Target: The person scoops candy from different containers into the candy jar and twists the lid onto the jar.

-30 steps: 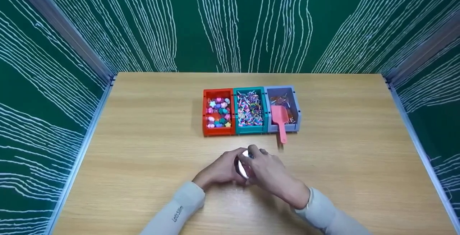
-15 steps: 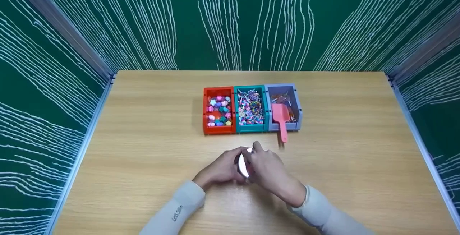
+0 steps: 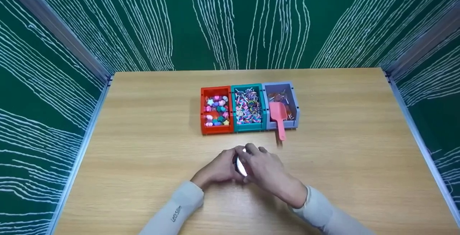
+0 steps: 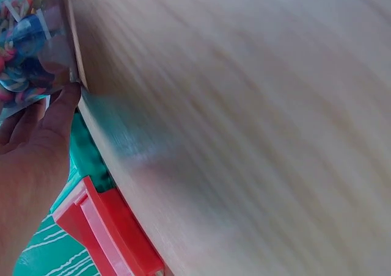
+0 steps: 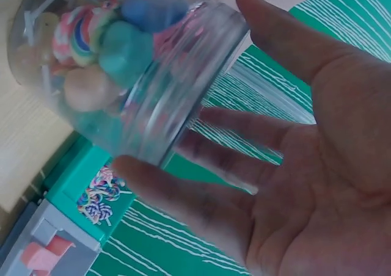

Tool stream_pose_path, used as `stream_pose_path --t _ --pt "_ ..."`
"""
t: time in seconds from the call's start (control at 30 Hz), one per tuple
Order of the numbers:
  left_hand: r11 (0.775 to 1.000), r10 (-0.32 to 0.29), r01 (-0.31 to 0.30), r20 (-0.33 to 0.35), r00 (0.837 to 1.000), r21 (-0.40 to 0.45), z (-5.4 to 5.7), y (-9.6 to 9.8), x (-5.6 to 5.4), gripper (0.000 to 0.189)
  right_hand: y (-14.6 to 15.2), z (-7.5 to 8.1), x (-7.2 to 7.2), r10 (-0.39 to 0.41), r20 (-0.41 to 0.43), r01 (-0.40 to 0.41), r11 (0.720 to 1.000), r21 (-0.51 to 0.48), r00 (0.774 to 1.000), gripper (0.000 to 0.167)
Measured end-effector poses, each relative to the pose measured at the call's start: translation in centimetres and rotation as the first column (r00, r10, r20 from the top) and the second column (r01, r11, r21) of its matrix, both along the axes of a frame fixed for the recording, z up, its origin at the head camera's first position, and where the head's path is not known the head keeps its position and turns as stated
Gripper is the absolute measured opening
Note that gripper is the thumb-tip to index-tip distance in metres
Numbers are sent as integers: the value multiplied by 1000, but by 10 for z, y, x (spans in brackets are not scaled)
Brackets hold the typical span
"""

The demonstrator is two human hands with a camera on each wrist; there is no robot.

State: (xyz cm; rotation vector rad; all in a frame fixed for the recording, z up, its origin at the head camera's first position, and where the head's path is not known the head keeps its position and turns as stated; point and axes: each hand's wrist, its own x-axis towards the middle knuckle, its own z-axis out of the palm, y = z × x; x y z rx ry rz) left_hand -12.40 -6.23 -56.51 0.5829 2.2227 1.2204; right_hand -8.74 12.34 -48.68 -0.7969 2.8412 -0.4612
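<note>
A clear jar with colourful candy-like pieces inside is held between both hands above the table. In the head view its round end gleams white. My left hand grips the jar body from the left, and the left wrist view shows its fingers along the jar's side. The right hand holds the ribbed rim end from the right. In the right wrist view, its thumb and forefinger reach opposite sides of that rim.
Beyond the hands stand joined bins: a red one with beads, a teal one with small lollipops, and a lilac one with wrapped pieces. A pink scoop rests in the lilac bin, its handle over the front edge. Green walls enclose the table.
The right hand's fingers shift round the jar's rim, reaching farther forward half a second ago and drawn back now. The left hand keeps its hold. Bins and scoop stay put.
</note>
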Motion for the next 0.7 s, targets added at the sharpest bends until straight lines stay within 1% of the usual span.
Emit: stream_pose_path --t 0.1,0.2,0.27,0.33,0.47,0.57,0.63,0.7 --pt "1000 5 -5 11 1000 -7 0 0 1 91 6 3 -3 64 55 -63 998 -8 996 80" --pt "1000 6 -6 18 1000 2 0 1 1 91 11 7 -6 116 50 -114 993 -43 992 74" --pt "1000 9 -9 30 1000 12 0 1 1 91 11 9 -7 125 37 -123 991 -42 991 69" --pt "1000 10 -10 42 999 16 0 2 2 91 8 10 -8 111 27 -111 994 -23 993 63" --pt "1000 9 -10 56 998 16 1 1 2 91 3 10 -7 65 22 -65 998 0 998 59" --pt "1000 7 -8 52 999 24 1 0 2 90 0 8 -5 35 13 -34 999 -25 999 54" --pt "999 4 -6 42 999 32 0 0 1 88 -1 7 -4 18 -8 -19 999 -42 1000 47" --pt "999 2 -3 31 1000 36 0 -1 0 88 -3 6 -4 5 -29 -6 999 -51 1000 47"
